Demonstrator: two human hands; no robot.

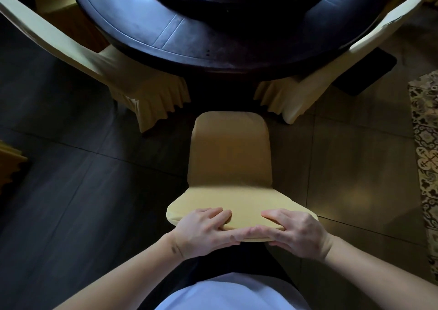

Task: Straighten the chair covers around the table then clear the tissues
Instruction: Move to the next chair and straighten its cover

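Yellow chair cover [231, 167], on the chair at 6 o'clock from the round dark counter [166, 32]: left hand [203, 230] and right hand [295, 232] are gripping its backrest top edge, each grip pinching the fabric, fingers on the front face, thumbs on the rim. Two more covered chairs are standing at 8 [132, 82] and 4 o'clock [315, 77], tucked at the counter; a patterned rug [426, 143] is lying at 3 o'clock.

Two bare forearms are seen, with no sleeves reaching the wrists. The left hand [203, 231] and the right hand [297, 232] are ungloved, and no rings or watch are made out. A small dark mark is borne near the left wrist. A pale, white-looking garment is worn over the torso, above dark clothing.
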